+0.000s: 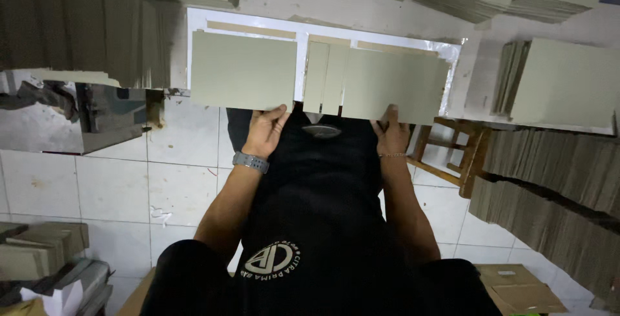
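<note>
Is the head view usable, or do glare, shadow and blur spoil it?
Head view: usable, evenly dim. The white work surface shows slight sheen, no blown glare. Left hand and right hand on pale grey-green cardboard sheets look sharp; the top-left board stack is dark and smeared.

**Dim scene, bright centre**

Light is weak and uneven. The white sheet at the far middle glares faintly along its edges, while the boards on it look flat and grey. The left stack and near corners sink into shadow, soft and slightly blurred.
</note>
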